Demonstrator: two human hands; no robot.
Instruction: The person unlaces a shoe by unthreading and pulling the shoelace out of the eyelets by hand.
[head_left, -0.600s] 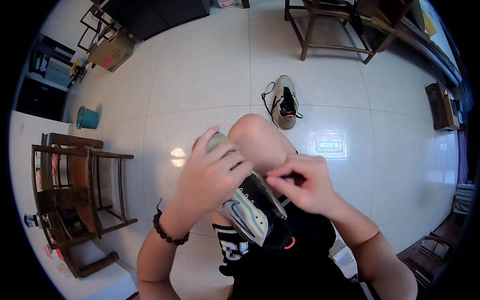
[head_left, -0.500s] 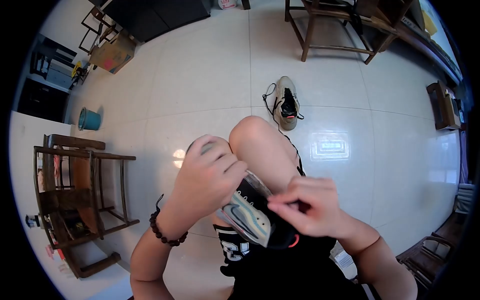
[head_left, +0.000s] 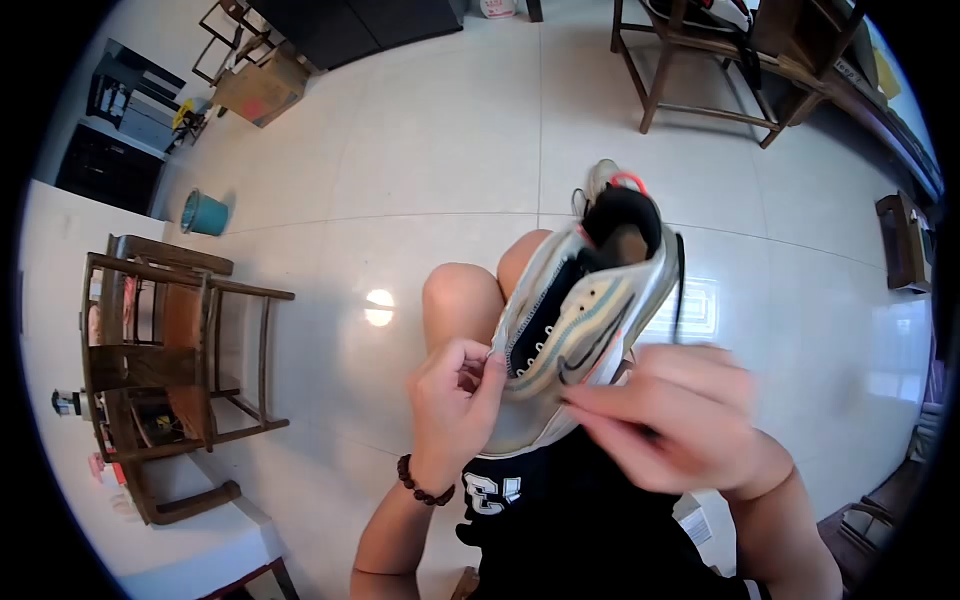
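A beige and grey sneaker [head_left: 520, 420] rests over my lap, its toe toward me and its dark opening facing away. White eyelet loops show along its black tongue. My left hand [head_left: 455, 405] pinches the shoe's left side near the bottom of the lacing. On the other side, my right hand [head_left: 670, 415], blurred, has its fingers pinched close to the shoe's front. A black shoelace [head_left: 680, 290] runs along the shoe's right side down to that hand. Behind it on the floor, a second sneaker [head_left: 602, 176] is mostly hidden.
A wooden chair [head_left: 190, 350] stands at the left, with a teal bucket [head_left: 204, 214] beyond it. Farther back are a cardboard box [head_left: 262, 90] and a black cabinet [head_left: 365, 30]. Another wooden chair [head_left: 700, 105] is at the back right.
The sneaker has been turned round, so its toe now points toward me and its opening away. My left hand has shifted from over the shoe to its left edge. The view has shifted slightly.
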